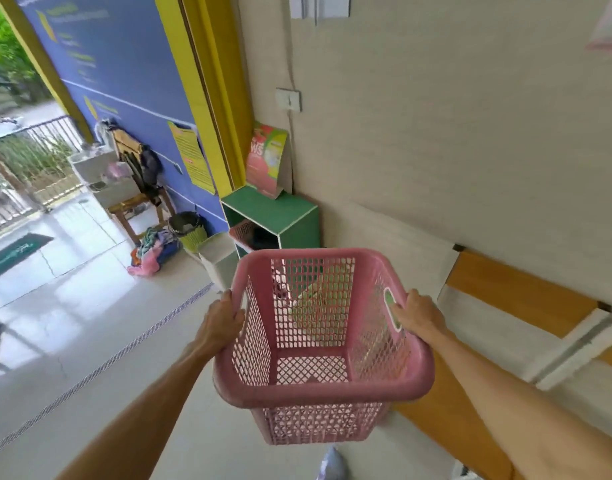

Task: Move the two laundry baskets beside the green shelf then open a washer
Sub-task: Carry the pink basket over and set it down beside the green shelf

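I carry an empty pink mesh laundry basket (318,386) off the floor in front of me. My left hand (223,318) grips its left rim and my right hand (417,313) grips its right rim by a green sticker. Ahead stands the green shelf (284,211) against the beige wall. A pink basket (244,232) shows partly inside the shelf's opening. No washer is in view.
A white bin (219,259) stands just left of the shelf, then a green-yellow bin (190,228) and a pile of clothes (152,251) on the floor. A detergent box (266,159) rests on the shelf. A wooden bench (526,306) runs along the right wall.
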Available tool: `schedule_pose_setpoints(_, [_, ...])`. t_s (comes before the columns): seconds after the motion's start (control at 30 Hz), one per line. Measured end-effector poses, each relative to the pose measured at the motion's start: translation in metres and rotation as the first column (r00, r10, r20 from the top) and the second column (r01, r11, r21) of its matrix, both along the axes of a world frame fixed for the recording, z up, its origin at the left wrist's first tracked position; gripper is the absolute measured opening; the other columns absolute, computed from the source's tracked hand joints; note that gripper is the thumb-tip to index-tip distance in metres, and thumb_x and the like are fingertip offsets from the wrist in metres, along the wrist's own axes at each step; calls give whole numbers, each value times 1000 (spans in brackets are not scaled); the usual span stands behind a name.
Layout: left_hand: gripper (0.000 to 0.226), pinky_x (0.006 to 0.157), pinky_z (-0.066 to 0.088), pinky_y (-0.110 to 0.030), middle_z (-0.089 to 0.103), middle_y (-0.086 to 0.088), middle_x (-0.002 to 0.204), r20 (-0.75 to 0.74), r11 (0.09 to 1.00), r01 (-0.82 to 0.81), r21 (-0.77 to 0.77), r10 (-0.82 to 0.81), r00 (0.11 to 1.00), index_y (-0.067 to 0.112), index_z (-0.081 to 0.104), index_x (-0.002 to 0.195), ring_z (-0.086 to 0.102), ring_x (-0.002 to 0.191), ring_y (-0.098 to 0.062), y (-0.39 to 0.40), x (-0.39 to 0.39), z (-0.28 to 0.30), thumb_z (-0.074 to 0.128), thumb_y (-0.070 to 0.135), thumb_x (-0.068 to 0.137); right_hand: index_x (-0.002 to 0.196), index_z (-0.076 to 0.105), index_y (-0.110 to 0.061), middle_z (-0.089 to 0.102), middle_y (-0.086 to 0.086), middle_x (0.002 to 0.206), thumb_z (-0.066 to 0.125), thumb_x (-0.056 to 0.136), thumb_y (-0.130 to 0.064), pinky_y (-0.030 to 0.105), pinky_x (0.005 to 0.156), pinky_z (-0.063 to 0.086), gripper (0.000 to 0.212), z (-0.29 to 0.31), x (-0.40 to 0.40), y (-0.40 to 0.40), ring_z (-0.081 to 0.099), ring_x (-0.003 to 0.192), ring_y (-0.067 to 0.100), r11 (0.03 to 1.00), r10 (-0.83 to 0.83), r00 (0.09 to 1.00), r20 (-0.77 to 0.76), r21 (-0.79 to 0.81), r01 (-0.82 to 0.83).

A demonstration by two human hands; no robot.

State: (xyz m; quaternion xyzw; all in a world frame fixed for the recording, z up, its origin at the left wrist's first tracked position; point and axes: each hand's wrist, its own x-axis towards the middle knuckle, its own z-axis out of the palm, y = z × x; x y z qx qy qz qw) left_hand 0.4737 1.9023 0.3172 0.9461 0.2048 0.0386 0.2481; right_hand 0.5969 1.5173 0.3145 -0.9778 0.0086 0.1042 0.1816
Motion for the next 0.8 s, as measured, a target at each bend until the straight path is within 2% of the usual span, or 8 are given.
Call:
schedule_pose_setpoints(0.07, [20,61,37,-29,58,-9,91,3,999,52,11,-52,999,3,51,108,56,75,-23,4,54,1,55,15,92,120,53,-1,65,15,102,48,95,-47,33,63,49,52,-2,38,0,65,80,31,999,-44,999,-10,5,45])
schedule_pose_setpoints(0.17, [13,53,31,-24,50,3,78,22,992,124,17,-124,992,8,47,103,49,66,-17,8,130,7,54,12,93,118,53,-4,65,13,100,47,93,-46,32,61,49,50,-5,86,1,62,75,29,991,-132,991,-16,28,132])
schedule_pose_setpoints(0.23, [13,57,34,-29,48,1,78,37,985,169,29,-170,985,13,42,94,51,69,-23,10,172,11,54,10,91,115,52,-5,66,12,96,47,91,-45,28,53,43,47,-8,110,0,56,63,23,979,-196,980,-16,55,197])
schedule_pose_setpoints(0.3, [12,61,42,-40,51,-5,80,22,974,223,43,-224,974,13,41,93,54,72,-29,11,209,10,52,10,89,112,52,-7,61,3,81,45,92,-53,22,44,38,50,-13,127,-2,52,53,13,962,-261,965,-1,78,260])
schedule_pose_setpoints(0.4, [27,73,53,-54,53,-8,90,-14,958,285,39,-285,958,10,45,113,56,76,-27,10,255,3,53,16,89,110,50,-7,63,5,82,39,92,-64,29,48,50,60,-20,146,-5,62,60,21,936,-334,942,-29,106,335])
schedule_pose_setpoints(0.5, [51,75,57,-52,52,-11,107,-42,938,346,22,-345,938,10,37,134,60,84,-29,5,294,-9,58,22,89,110,51,-3,66,14,95,37,91,-67,37,58,57,68,-32,160,-6,68,74,32,906,-404,914,-46,122,406])
schedule_pose_setpoints(0.7, [65,78,56,-54,48,-18,113,-152,874,487,-16,-483,862,9,21,147,60,89,-36,8,372,-46,53,18,91,117,45,-2,67,15,94,50,97,-34,35,53,53,38,-62,181,7,67,67,30,847,-510,846,-155,80,525])
schedule_pose_setpoints(0.8, [53,78,54,-58,50,-19,104,-197,835,547,-58,-547,814,10,26,140,58,84,-39,16,405,-64,46,10,91,118,46,2,66,13,91,54,98,-27,27,45,43,36,-73,187,24,58,58,24,780,-598,775,-202,75,621])
